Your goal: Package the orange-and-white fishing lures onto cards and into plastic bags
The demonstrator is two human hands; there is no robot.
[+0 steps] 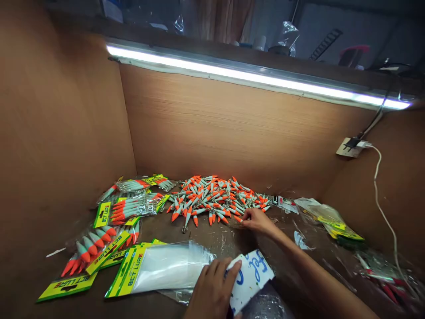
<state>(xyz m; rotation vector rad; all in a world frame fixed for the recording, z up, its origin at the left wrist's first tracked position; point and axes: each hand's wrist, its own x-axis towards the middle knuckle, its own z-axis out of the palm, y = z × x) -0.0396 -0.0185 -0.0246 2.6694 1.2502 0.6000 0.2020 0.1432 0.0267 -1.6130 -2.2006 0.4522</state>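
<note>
My left hand (pixel 214 285) is closed round a white piece of card or foam (pixel 254 274) with blue handwriting, at the bottom centre. The thumb lies over its near face, and the palm side is hidden. My right hand (pixel 258 220) reaches to the front right of a heap of lures (pixel 212 195), each pale grey-white with an orange tip. Thumb and fingers pinch one orange-tipped lure (pixel 238 219) at the edge of the heap. A stack of flat clear bags with yellow BCT LURE headers (pixel 172 266) lies left of my left hand.
Filled lure packets (pixel 128 208) pile up at the left. More yellow-marked packaging (pixel 337 221) and red-and-white items in plastic (pixel 385 274) lie at the right. A white cable (pixel 376 177) hangs from a wall socket (pixel 348 148). A lit tube (pixel 249 77) spans the shelf edge.
</note>
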